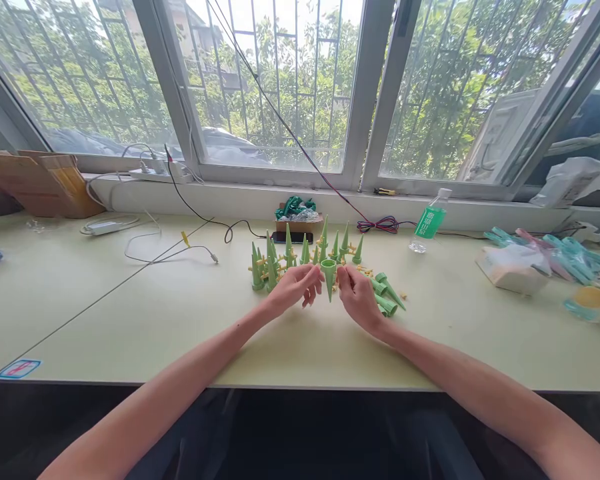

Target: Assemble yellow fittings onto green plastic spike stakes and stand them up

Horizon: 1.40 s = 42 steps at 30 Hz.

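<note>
A green hollow plastic spike (329,280) is held point down, its round open end facing up, between my two hands. My left hand (300,285) pinches it at the left side of the rim with thumb and forefinger, the other fingers curled loosely. My right hand (357,293) is closed in a pinch beside the rim on the right; what its fingertips grip is hidden. Behind the hands, several green spikes (271,267) stand point up, many with small yellow side pieces. More green spikes (387,303) lie on their sides by my right hand, among small yellow pieces (365,270).
Behind the standing spikes are a black phone (293,237) and a small box (299,217) of green and clear wrapping. A water bottle (430,221) stands to the right. Cables (180,247) cross the table (130,320) at left. A tissue pack (513,268) lies far right.
</note>
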Each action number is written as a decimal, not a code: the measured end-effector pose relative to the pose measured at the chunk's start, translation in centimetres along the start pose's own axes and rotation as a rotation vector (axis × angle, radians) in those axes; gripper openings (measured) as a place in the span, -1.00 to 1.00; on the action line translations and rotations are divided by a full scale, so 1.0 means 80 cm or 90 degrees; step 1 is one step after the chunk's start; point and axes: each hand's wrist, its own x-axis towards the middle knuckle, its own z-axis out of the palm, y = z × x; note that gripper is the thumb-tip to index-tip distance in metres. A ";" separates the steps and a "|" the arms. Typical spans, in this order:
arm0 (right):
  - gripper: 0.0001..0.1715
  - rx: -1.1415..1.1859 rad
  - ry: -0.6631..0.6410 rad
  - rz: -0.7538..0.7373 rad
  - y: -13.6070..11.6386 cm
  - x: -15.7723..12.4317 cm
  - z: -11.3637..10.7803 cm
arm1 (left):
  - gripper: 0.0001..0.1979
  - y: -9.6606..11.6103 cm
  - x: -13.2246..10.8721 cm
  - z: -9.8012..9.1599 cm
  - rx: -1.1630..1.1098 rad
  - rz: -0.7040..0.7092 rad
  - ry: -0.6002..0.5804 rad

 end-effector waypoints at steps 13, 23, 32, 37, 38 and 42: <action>-0.53 0.005 -0.083 -0.027 0.002 -0.004 -0.002 | -0.18 -0.008 0.000 -0.010 -0.195 -0.219 -0.265; -0.53 0.029 -0.088 0.002 -0.001 -0.006 0.000 | -0.58 0.001 -0.008 -0.010 -0.063 -0.063 -0.172; -0.54 0.006 -0.086 0.006 0.002 -0.003 0.000 | -0.54 0.002 -0.008 -0.008 0.140 0.067 -0.119; -0.55 -0.007 -0.086 0.002 0.001 -0.003 -0.001 | -0.54 0.000 -0.009 -0.007 0.284 0.160 -0.078; -0.55 -0.005 -0.087 0.000 0.001 -0.002 -0.001 | -0.54 -0.002 -0.008 -0.007 0.306 0.173 -0.065; -0.56 -0.006 -0.076 -0.004 0.001 -0.001 0.000 | -0.58 -0.010 -0.004 -0.005 0.360 0.183 -0.028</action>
